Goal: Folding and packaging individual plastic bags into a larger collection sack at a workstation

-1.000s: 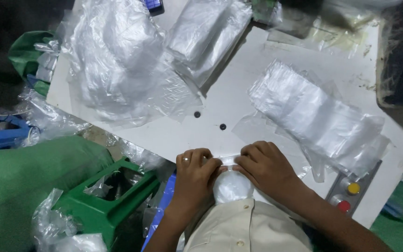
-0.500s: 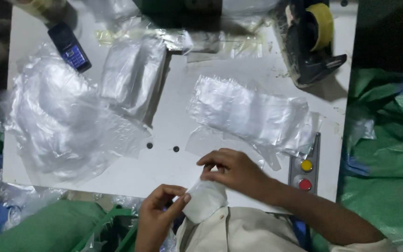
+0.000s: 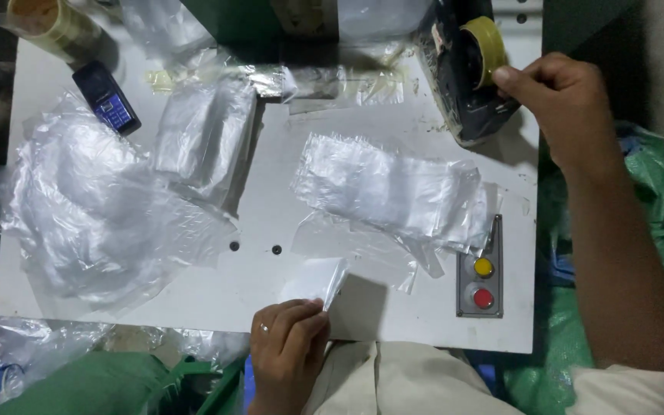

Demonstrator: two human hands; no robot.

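— What has changed since half a second ago?

— The right hand [image 3: 559,104] has left the small packet by the near edge and gone up to the far right corner of the white table [image 3: 393,303]. Its fingers are curled narrow, thumb tip touching the yellow roll of tape in the black tape dispenser [image 3: 466,69]. Whether it actually grips the tape, I cannot tell.

— And the other hand?

— The left hand [image 3: 290,346] sits at the near edge, fingers pinched shut on the corner of a small clear plastic bag [image 3: 318,283], which lies flat on the table just beyond the knuckles, one corner lifted.

— What else is on the surface?

— A crumpled stack of clear plastic bags [image 3: 393,192] in the middle, a wide loose sheet of clear plastic [image 3: 86,207] spilling over the left edge, and a folded bundle of clear bags [image 3: 205,142] behind it. A dark mobile phone with a blue keypad [image 3: 107,97] lies near the far left corner, beside a roll of brownish tape [image 3: 48,23]. A grey control box with a yellow and a red button [image 3: 479,269] is set near the right edge, and two small dark holes [image 3: 255,248] sit near the table's middle.

— And around it?

— Green woven sacks [image 3: 655,215] to the right, green plastic crate [image 3: 194,384] and more loose plastic below the near left corner. The room is dim.
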